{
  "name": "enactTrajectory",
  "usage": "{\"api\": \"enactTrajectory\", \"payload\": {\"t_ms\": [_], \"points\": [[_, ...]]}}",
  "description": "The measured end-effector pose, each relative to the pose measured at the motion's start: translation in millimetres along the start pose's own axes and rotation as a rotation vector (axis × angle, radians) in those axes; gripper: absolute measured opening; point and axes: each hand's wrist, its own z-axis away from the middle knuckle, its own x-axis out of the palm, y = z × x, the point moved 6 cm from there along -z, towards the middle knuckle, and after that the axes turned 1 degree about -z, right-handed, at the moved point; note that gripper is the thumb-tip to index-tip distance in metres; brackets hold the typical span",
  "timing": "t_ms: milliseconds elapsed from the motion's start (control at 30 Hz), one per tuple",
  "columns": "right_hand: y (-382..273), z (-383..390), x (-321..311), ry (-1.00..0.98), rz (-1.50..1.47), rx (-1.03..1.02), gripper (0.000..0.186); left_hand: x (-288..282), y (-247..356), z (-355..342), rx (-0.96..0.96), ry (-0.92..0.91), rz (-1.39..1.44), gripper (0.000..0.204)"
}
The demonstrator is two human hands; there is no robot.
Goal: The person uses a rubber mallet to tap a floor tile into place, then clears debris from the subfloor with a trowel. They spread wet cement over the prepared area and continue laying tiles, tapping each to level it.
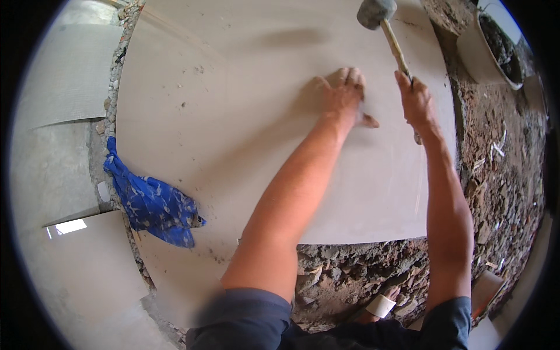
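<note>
My left hand (345, 99) lies on a large beige tile (251, 140), palm down with its fingers spread and nothing gripped. To its right, my right hand (417, 105) is closed round the wooden handle of a rubber mallet (394, 45). The mallet's grey head is at the top of the view, above the far part of the tile; its height over the surface is hard to tell. Small crumbs of dirt dot the tile's left side.
A crumpled blue patterned cloth (154, 204) lies on the left edge. Further left are other pale tiles (93, 262) past a strip of gravel. Rubble and soil (496, 186) border the right and near sides. A bucket (487, 49) of dark mix stands at far right.
</note>
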Motion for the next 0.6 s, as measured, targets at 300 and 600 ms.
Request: {"api": "enactTrajectory", "payload": {"t_ms": [300, 600], "points": [[-25.3, 4.5, 50.8, -0.049, 0.039, -0.111, 0.048, -22.9, -89.6, 7.4, -0.25, 0.003, -0.039, 0.122], [-6.1, 7.7, 47.5, 0.024, 0.102, -0.236, 0.044, -21.1, -90.1, 4.9, -0.263, -0.023, -0.016, 0.124]]}}
